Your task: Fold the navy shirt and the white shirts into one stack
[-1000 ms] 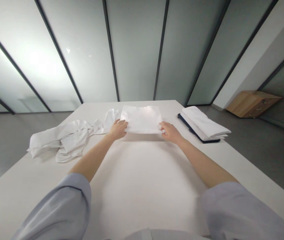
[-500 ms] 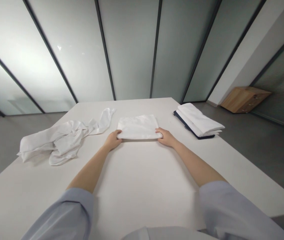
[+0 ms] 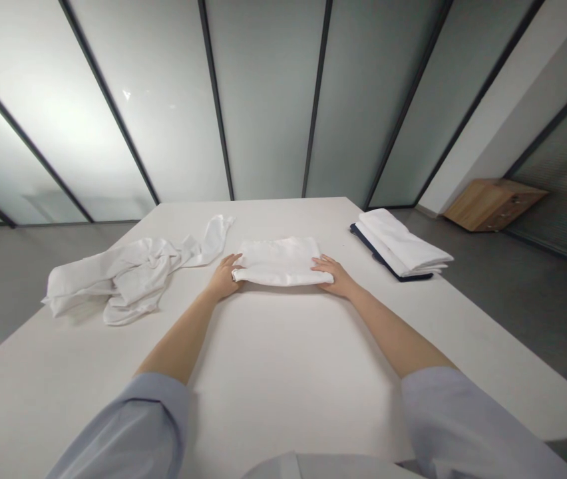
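In the middle of the table lies a folded white cloth (image 3: 281, 256), its near edge turned up into a thick flap. My left hand (image 3: 223, 276) grips the left end of that flap, with its fingers behind the fold and the thumb side at the front. At the opposite end, my right hand (image 3: 336, 276) has hold of the flap in the same way, its fingers bent over the cloth's right side. Parts of both thumbs are hidden by the fabric.
A crumpled white cloth (image 3: 138, 273) spreads over the left side of the white table (image 3: 288, 372). To the right, folded white cloths (image 3: 403, 243) are stacked on a dark navy one (image 3: 393, 269). A wooden cabinet (image 3: 488, 203) stands on the floor beyond, near frosted glass panels (image 3: 268, 100).
The cloth's near edge has been raised and turned into a flap, so the flat part behind it looks shorter. Both hands have shifted their fingers at its ends. The view has tilted slightly.
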`<state>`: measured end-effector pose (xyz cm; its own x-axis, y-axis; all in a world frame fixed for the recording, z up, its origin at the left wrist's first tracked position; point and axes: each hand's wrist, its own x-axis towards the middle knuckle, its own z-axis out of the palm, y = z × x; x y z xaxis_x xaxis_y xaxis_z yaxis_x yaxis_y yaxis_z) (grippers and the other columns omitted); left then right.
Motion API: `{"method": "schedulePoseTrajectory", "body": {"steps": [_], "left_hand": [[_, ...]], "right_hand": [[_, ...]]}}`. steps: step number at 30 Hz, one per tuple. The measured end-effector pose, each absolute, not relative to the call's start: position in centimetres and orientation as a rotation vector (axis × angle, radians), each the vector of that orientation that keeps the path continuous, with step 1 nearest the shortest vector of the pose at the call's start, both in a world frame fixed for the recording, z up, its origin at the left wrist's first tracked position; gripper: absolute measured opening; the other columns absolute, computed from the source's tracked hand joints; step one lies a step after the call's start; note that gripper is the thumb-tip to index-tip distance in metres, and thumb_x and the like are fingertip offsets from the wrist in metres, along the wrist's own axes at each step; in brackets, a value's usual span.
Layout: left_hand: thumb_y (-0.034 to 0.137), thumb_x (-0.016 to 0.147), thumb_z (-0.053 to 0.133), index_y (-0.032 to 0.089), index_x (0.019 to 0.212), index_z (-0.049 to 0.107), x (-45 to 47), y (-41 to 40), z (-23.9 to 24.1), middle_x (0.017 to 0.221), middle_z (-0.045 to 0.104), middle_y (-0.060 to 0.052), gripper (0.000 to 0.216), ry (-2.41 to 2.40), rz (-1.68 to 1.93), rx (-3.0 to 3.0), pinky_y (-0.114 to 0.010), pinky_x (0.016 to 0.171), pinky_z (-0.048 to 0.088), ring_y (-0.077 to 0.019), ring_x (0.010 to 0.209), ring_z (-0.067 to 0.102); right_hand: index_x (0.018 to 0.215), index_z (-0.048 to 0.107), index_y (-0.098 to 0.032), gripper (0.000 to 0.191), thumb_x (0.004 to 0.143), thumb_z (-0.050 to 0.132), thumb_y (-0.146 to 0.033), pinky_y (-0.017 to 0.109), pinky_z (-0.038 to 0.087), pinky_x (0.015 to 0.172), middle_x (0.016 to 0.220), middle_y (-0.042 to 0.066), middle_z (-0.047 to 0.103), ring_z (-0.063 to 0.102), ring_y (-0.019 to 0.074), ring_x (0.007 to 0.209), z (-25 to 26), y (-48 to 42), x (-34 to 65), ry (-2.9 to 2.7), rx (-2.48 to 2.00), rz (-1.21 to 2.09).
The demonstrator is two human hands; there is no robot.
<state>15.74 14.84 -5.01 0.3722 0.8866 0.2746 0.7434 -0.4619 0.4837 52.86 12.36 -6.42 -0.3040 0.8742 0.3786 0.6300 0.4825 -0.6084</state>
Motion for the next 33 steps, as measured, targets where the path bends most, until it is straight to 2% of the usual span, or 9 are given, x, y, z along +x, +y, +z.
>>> {"method": "schedulePoseTrajectory", "body": {"steps": [2,6,10,13,19,24,28,30,33], "left_hand": [[0.021,0.064,0.064,0.022,0.111,0.069,15.8,14.9,-5.3,0.137,0.055,-0.005,0.048,1.445,0.709,2.352,-0.039,0.115,0.026,-0.0281,0.136,0.038],[0.025,0.071,0.061,0.022,0.122,0.062,15.9,14.9,-5.9,0.124,0.065,-0.007,0.052,1.468,0.700,2.220,-0.036,0.107,0.038,-0.0249,0.119,0.056],[0.030,0.070,0.063,0.021,0.110,0.068,16.0,15.0,-6.0,0.111,0.070,-0.007,0.041,1.467,0.748,2.166,-0.036,0.099,0.044,-0.0264,0.107,0.062],[0.035,0.074,0.062,0.018,0.099,0.071,16.0,15.1,-5.7,0.099,0.073,-0.008,0.032,1.506,0.813,2.065,-0.038,0.090,0.048,-0.0300,0.101,0.065],[0.051,0.085,0.051,0.011,0.096,0.070,16.3,15.3,-5.3,0.096,0.072,-0.013,0.046,1.686,0.786,1.889,-0.037,0.082,0.049,-0.0335,0.101,0.064],[0.044,0.095,0.032,0.012,0.108,0.065,17.1,15.6,-5.4,0.106,0.071,-0.014,0.048,1.808,0.787,1.952,-0.035,0.088,0.046,-0.0292,0.107,0.062],[0.037,0.095,0.035,0.014,0.112,0.060,17.7,15.6,-5.5,0.104,0.070,-0.015,0.038,2.007,0.712,1.950,-0.034,0.086,0.046,-0.0281,0.105,0.063],[0.033,0.093,0.040,0.015,0.118,0.055,17.7,15.6,-5.7,0.094,0.071,-0.013,0.035,2.066,0.737,1.923,-0.035,0.085,0.047,-0.0276,0.101,0.065],[0.025,0.089,0.044,0.013,0.131,0.043,17.6,15.6,-6.0,0.090,0.069,-0.010,0.044,2.082,0.876,1.910,-0.037,0.085,0.048,-0.0264,0.098,0.065]], "right_hand": [[0.097,0.072,-0.026,0.036,0.061,0.074,-0.022,0.048,0.027,0.112,0.126,0.005,0.064,0.047,0.0285,0.129,-6.6,12.6,52.9,-2.035,-1.266,0.473],[0.098,0.072,-0.027,0.033,0.065,0.071,-0.023,0.047,0.032,0.109,0.115,0.004,0.069,0.056,0.0287,0.119,-6.4,12.6,52.6,-1.982,-1.355,0.502],[0.088,0.074,-0.026,0.021,0.068,0.069,-0.027,0.041,0.043,0.099,0.103,0.004,0.073,0.060,0.0295,0.111,-5.9,12.5,52.4,-1.912,-1.372,0.569],[0.089,0.073,-0.023,0.022,0.072,0.065,-0.033,0.040,0.046,0.093,0.097,0.004,0.074,0.063,0.0299,0.103,-5.7,12.5,52.3,-1.847,-1.452,0.596],[0.094,0.068,-0.018,0.032,0.081,0.051,-0.042,0.034,0.048,0.083,0.094,0.005,0.071,0.063,0.0263,0.093,-5.7,12.6,52.1,-1.711,-1.525,0.655],[0.114,0.059,-0.018,0.039,0.082,0.051,-0.040,0.028,0.047,0.071,0.086,0.003,0.069,0.062,0.0200,0.079,-6.4,13.0,51.6,-1.585,-1.564,0.687],[0.134,0.045,-0.017,0.055,0.084,0.052,-0.036,0.030,0.047,0.072,0.084,0.004,0.068,0.062,0.0196,0.074,-6.9,13.3,51.3,-1.595,-1.656,0.573],[0.138,0.043,-0.017,0.057,0.085,0.051,-0.036,0.032,0.048,0.076,0.089,0.005,0.068,0.062,0.0207,0.077,-7.0,13.3,51.1,-1.654,-1.699,0.454],[0.135,0.048,-0.018,0.050,0.087,0.046,-0.033,0.037,0.047,0.088,0.112,0.011,0.063,0.060,0.0244,0.097,-7.2,13.1,51.0,-1.769,-1.688,0.212]]}}
